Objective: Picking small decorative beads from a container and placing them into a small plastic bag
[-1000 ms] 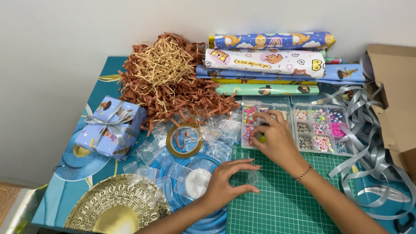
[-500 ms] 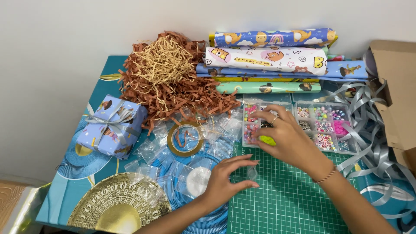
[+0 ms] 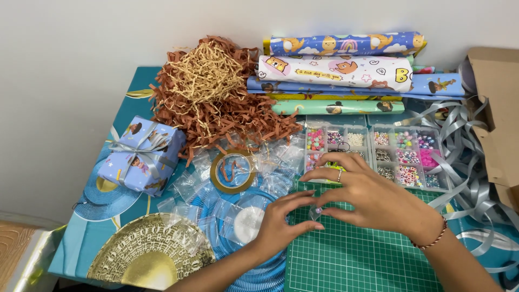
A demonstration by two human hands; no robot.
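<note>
A small clear bag (image 3: 315, 212) is pinched between the fingertips of the left hand (image 3: 281, 224) and right hand (image 3: 373, 197), both half curled, over the green cutting mat (image 3: 357, 259). Beads could be spilled if the bag is tipped, or the bead organiser (image 3: 378, 154) just beyond could be knocked.

I see a wrapped gift box (image 3: 141, 156) at the left, shredded paper (image 3: 216, 94) far behind it, rolls of wrapping paper (image 3: 338, 70) far right, and silver ribbon (image 3: 465, 157) beside a cardboard box (image 3: 497, 113).
</note>
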